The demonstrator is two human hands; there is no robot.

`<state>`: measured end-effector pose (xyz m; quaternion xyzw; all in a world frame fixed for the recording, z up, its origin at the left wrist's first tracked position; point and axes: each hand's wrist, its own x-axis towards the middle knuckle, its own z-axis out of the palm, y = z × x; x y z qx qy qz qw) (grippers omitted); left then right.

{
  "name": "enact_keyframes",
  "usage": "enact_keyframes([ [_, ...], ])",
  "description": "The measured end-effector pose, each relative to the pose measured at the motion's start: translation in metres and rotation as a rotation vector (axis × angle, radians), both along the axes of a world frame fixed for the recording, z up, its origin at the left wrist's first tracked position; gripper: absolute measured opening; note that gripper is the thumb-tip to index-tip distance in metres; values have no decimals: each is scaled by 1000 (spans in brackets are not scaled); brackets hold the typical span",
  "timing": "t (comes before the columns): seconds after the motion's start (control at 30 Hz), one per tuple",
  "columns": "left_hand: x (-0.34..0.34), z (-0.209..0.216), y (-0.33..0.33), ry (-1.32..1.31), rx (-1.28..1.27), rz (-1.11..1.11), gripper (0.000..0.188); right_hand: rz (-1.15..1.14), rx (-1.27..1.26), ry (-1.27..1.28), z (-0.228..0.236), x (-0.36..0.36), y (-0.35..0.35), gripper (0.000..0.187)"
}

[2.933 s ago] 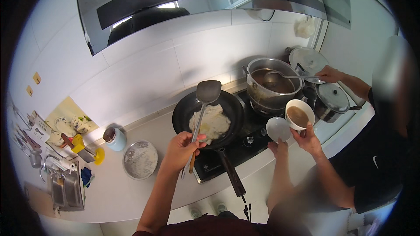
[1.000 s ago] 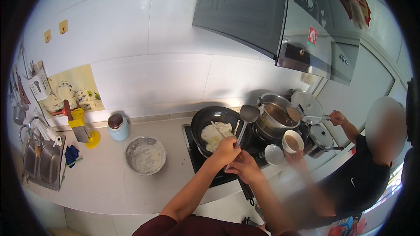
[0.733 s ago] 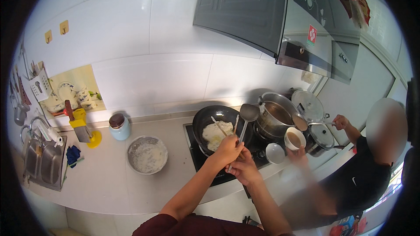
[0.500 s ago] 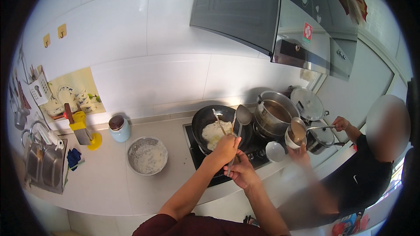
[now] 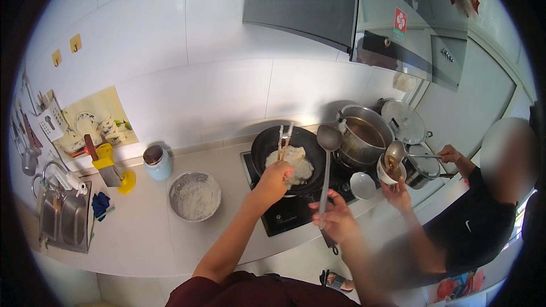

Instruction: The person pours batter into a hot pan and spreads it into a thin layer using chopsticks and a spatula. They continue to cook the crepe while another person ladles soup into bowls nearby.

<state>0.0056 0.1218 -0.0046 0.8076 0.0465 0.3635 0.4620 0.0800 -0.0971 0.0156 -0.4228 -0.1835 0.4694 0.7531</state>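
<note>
My left hand (image 5: pixel 272 183) is closed around a pair of chopsticks (image 5: pixel 280 136), whose upper ends are coated white. It is over the near side of a black wok (image 5: pixel 310 143). In the wok lies a soft, pale mass of dough or batter (image 5: pixel 299 169), partly hidden by that hand. To the right, my right hand (image 5: pixel 336 216) grips the lower handle of a metal ladle (image 5: pixel 329 138). The ladle stands up across the wok's right rim, its bowl raised and nothing visible in it. The wok's dark handle (image 5: pixel 330 240) shows below my right hand.
Left of the black cooktop (image 5: pixel 284 223) stands a metal bowl (image 5: pixel 186 214) with white residue. A big pot (image 5: pixel 346 146) of brown liquid sits right of the wok. Beside it, another person (image 5: pixel 460 222) ladles liquid into a white bowl (image 5: pixel 382 175). An empty-looking white bowl (image 5: pixel 363 186) is nearby.
My hands have separated: the left, with the chopsticks, moved left, and the right carried the ladle right. The pale mass shifted within the wok. The other person's ladle tipped over their bowl.
</note>
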Motion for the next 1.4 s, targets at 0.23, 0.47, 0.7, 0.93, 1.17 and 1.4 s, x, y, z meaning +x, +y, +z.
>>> enact_keyframes([
  [0.23,-34,-10,5,-3,-68,18,23,-153,-408,-364,1,57,-22,51],
  [0.47,-63,-18,2,56,-202,81,17,-35,-560,-824,-20,77,2,40],
  [0.7,-86,-2,-12,118,-266,125,16,-35,-602,-709,-31,91,20,37],
  [0.93,-91,-11,-11,137,-278,100,20,-135,-314,-452,-11,82,39,35],
  [1.17,-94,-10,-14,154,-263,75,21,-126,-400,-714,-20,78,53,26],
  [1.4,-95,-7,-18,145,-237,76,20,-188,-429,-699,-24,64,19,27],
])
